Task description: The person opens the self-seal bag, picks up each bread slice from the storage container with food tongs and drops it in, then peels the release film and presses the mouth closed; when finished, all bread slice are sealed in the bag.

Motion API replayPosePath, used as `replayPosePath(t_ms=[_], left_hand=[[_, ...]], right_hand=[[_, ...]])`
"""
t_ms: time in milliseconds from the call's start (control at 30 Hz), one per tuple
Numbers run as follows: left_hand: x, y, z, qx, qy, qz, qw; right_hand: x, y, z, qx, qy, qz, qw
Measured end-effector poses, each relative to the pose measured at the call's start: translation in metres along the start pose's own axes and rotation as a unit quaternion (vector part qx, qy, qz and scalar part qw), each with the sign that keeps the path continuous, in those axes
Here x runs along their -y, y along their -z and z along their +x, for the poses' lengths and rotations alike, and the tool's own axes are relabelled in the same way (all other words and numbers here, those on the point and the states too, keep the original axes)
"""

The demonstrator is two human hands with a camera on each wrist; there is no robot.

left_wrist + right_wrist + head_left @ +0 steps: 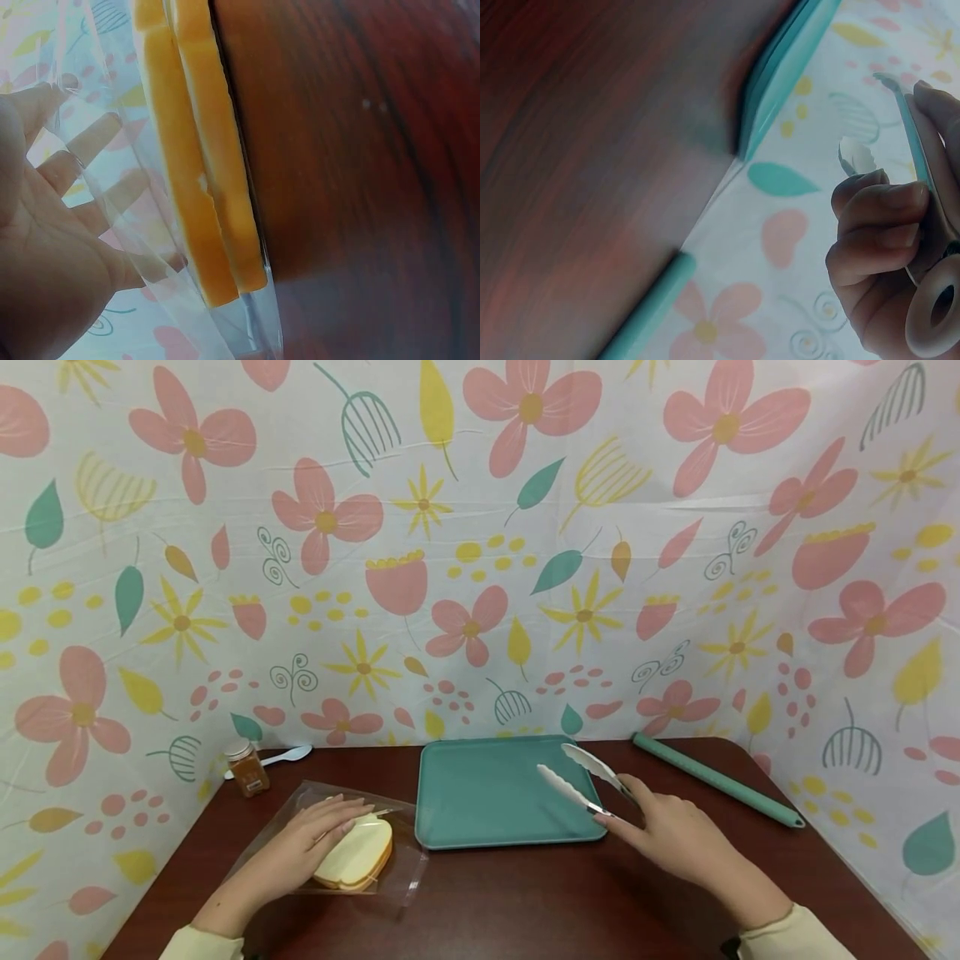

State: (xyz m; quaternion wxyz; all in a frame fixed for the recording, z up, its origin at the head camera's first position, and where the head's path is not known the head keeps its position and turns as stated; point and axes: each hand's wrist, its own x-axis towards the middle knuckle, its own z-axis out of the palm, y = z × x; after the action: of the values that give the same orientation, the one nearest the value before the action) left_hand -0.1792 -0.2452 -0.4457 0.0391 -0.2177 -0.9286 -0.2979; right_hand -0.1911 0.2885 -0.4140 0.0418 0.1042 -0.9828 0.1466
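Observation:
My left hand rests on a clear plastic bag at the left of the table, its fingers nearly straight over the upper edge of two stacked bread slices. In the left wrist view the orange-brown crusts stand out through the plastic, and the spread fingers show behind the film. My right hand grips silver tongs with pale scalloped tips, held spread apart above the right part of a teal tray. Nothing is between the tips. The right wrist view shows the tongs' ring end beside the palm.
A small jar of brown powder with a metal lid stands at the far left, beside a pale blue spoon. A long teal rod lies at the back right. Flower-patterned cloth hangs behind the dark red table.

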Motion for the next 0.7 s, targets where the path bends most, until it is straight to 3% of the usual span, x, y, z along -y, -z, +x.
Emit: replayPosePath(t_ms=[700], left_hand=[[0.0, -0.001, -0.001, -0.01, -0.01, 0.007, 0.9999]], right_hand=[[-0.079, -0.001, 0.003, 0.03, -0.069, 0.0, 0.9972]])
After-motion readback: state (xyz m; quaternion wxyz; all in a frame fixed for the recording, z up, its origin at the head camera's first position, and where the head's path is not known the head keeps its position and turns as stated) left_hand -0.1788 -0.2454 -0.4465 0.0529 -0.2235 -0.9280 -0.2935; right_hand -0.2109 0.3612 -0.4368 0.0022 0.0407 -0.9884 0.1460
